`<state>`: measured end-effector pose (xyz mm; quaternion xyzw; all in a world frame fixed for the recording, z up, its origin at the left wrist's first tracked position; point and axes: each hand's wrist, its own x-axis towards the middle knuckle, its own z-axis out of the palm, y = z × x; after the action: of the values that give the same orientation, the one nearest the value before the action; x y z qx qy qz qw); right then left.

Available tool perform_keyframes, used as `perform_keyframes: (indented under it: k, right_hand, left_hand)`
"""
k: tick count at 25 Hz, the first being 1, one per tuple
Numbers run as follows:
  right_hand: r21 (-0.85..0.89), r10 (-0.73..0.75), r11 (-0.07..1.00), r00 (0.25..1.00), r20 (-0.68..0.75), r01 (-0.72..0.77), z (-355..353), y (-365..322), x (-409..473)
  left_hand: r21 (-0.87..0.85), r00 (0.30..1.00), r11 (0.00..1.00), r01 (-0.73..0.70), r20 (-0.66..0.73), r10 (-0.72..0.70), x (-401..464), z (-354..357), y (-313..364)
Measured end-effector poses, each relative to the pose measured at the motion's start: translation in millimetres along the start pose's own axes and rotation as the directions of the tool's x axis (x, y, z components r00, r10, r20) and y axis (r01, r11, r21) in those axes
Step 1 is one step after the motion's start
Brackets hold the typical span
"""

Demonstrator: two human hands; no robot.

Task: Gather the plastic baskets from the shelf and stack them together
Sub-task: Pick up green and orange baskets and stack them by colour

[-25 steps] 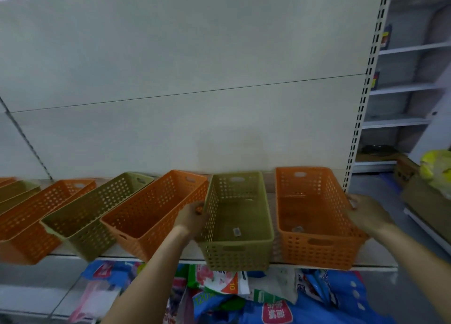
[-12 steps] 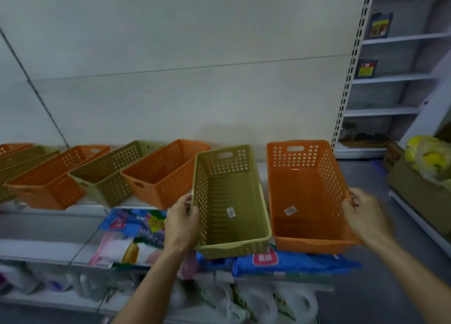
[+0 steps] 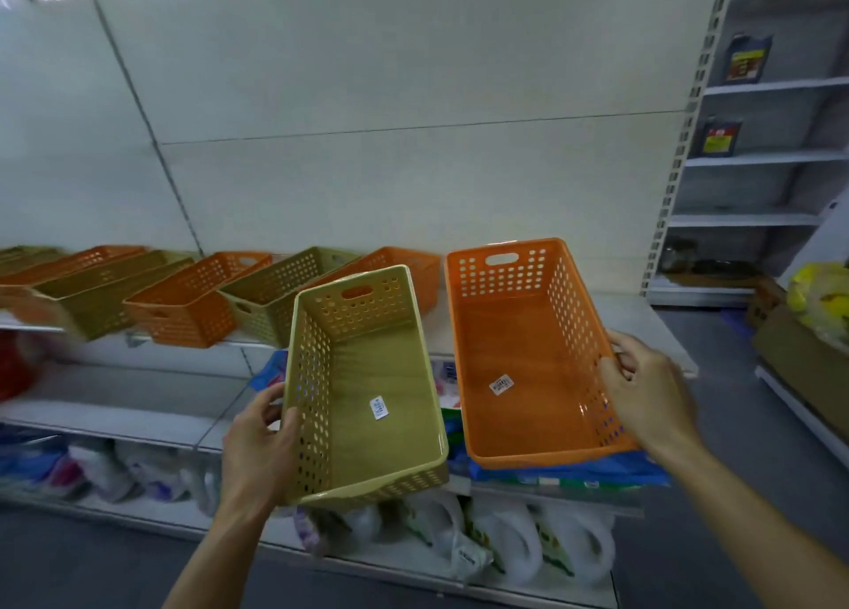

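My left hand (image 3: 259,448) grips the left wall of an olive-green perforated basket (image 3: 367,379), held in the air in front of the shelf and tilted toward me. My right hand (image 3: 648,392) grips the right wall of an orange perforated basket (image 3: 528,360), also lifted off the shelf. The two baskets are side by side, close but apart. Each has a small white sticker on its floor. Several more orange and olive baskets (image 3: 193,301) stand in a row on the white shelf (image 3: 629,328) to the left.
Lower shelves hold bagged goods in blue and white packaging (image 3: 505,544). A perforated upright (image 3: 675,158) divides this bay from grey shelves with dark bottles (image 3: 746,59) at right. A cardboard box with yellow items (image 3: 817,333) sits on the floor at far right.
Both baskets have come off the shelf and toward me, held higher and tilted. The view has shifted so more baskets at left show.
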<state>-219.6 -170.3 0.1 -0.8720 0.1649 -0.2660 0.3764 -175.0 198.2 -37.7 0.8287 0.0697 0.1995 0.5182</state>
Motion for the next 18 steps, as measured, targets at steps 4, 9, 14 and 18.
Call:
perform_keyframes:
  k: [4,9,14,18]
  right_hand:
    - [0.049,-0.042,0.998,0.998,-0.045,0.044,46.2,-53.8,9.6]
    - [0.22,0.105,0.972,0.988,-0.117,-0.078,140.7,-131.0,47.5]
    - [0.478,0.403,0.823,0.908,-0.112,-0.306,244.5,-194.6,94.7]
    - [0.505,0.521,0.77,0.841,-0.147,-0.389,297.5,-225.5,112.2]
  left_hand:
    - [-0.033,0.998,0.999,-0.037,-0.043,0.036,54.3,-61.5,-15.8]
    - [-0.094,0.996,0.992,-0.089,-0.027,0.087,158.3,-133.2,-38.4]
    - [-0.07,0.992,0.989,-0.128,-0.028,0.127,256.1,-177.9,-55.5]
    - [-0.078,0.988,0.985,-0.151,-0.014,0.151,305.3,-181.7,-60.9]
